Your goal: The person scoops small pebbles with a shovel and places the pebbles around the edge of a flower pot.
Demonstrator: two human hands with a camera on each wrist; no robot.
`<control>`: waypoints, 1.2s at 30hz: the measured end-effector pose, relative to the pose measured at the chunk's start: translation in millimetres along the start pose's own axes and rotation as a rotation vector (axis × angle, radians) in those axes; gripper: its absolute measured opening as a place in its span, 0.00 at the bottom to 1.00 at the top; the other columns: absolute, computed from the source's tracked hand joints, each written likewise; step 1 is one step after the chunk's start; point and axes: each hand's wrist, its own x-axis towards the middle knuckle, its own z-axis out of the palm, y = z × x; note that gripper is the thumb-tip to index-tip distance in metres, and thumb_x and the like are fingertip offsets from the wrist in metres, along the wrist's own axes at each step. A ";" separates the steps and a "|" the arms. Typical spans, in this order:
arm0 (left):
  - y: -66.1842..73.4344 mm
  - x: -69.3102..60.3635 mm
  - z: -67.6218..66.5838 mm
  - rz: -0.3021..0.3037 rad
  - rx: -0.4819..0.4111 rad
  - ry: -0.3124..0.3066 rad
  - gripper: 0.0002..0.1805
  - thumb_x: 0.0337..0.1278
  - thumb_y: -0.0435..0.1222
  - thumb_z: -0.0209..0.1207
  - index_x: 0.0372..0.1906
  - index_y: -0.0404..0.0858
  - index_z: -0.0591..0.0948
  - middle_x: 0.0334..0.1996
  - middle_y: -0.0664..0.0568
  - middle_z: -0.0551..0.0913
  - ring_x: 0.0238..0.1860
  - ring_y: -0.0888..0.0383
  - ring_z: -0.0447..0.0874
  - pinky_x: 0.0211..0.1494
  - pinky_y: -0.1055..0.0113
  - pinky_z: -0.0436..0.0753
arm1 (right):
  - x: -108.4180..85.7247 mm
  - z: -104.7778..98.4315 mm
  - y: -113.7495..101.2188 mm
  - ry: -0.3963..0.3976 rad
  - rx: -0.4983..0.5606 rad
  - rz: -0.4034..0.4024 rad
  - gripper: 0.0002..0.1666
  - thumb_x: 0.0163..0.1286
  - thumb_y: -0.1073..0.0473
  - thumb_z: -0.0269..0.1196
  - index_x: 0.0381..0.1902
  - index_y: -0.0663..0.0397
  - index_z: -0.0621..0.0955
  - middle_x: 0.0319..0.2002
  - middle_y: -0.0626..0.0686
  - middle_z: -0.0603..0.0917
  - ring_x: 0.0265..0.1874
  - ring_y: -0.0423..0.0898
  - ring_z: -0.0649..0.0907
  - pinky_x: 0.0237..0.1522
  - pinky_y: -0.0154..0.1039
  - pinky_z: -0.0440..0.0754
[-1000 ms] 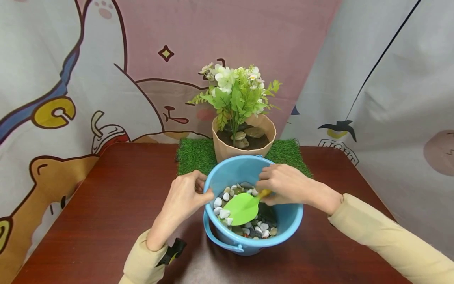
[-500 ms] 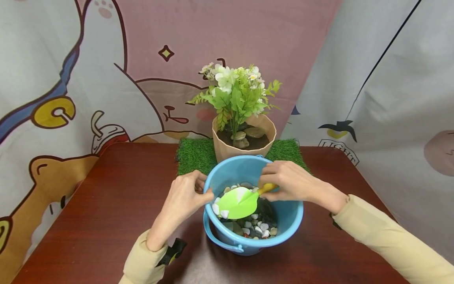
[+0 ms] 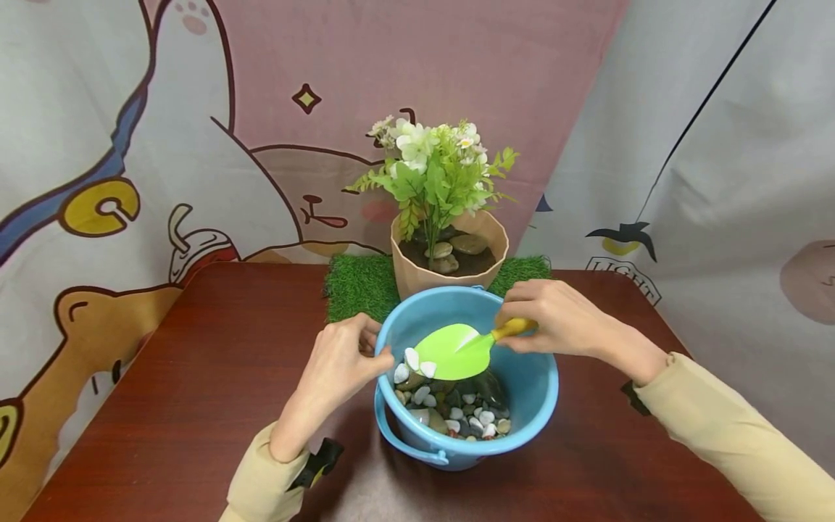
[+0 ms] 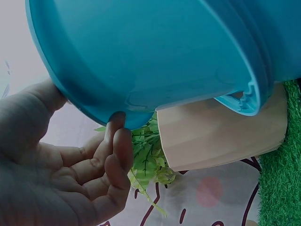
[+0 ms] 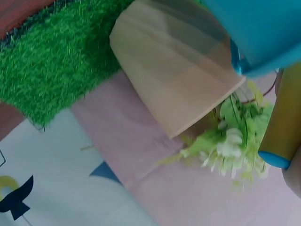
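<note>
Small shovel, green blade and yellow handle, held inside the upper part of a blue bucket, just below centre of the frame. White stones sit at the blade's left tip. Beneath lie mixed pebbles, white, tan and grey, with a larger dark stone among them. The right hand, at right of centre, grasps the handle, its fingers curled round it; the blue end of the handle shows in the right wrist view. The left hand, left of centre, pinches the bucket's rim between thumb and fingers. The bucket's carrying loop hangs at its lower left. Behind, at upper centre, a peach pot of white flowers and green leaves stands on a grass mat. All rests on a reddish-brown worktop; a cartoon-printed cloth fills the upper frame.
</note>
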 end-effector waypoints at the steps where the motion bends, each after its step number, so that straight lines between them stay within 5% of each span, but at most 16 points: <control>1: 0.0 0.0 0.0 0.001 0.002 0.001 0.09 0.37 0.34 0.62 0.30 0.37 0.82 0.22 0.52 0.85 0.22 0.66 0.81 0.31 0.69 0.78 | -0.7 -3.0 1.4 0.005 -0.005 0.007 0.10 0.49 0.51 0.72 0.29 0.43 0.83 0.25 0.40 0.80 0.24 0.32 0.73 0.25 0.26 0.71; 13: 0.5 1.1 0.1 -0.023 0.011 -0.010 0.10 0.37 0.34 0.63 0.31 0.36 0.82 0.22 0.52 0.85 0.23 0.66 0.81 0.32 0.68 0.79 | -10.7 -35.8 23.3 0.074 -0.077 0.087 0.05 0.53 0.51 0.69 0.27 0.40 0.82 0.23 0.37 0.78 0.21 0.29 0.70 0.22 0.23 0.67; 19: 0.1 1.3 0.2 -0.020 0.012 -0.008 0.10 0.37 0.34 0.63 0.31 0.36 0.82 0.23 0.52 0.85 0.23 0.66 0.81 0.32 0.68 0.79 | -11.8 -44.9 36.0 0.064 -0.163 0.137 0.10 0.43 0.56 0.73 0.24 0.41 0.82 0.20 0.37 0.77 0.18 0.29 0.68 0.20 0.26 0.66; 36: 0.0 0.6 0.3 -0.016 0.014 -0.007 0.09 0.37 0.34 0.63 0.30 0.37 0.82 0.21 0.52 0.85 0.22 0.66 0.80 0.32 0.68 0.78 | -4.5 -60.9 55.1 -0.152 -0.231 0.581 0.04 0.53 0.54 0.69 0.24 0.36 0.83 0.15 0.39 0.75 0.15 0.37 0.68 0.18 0.35 0.64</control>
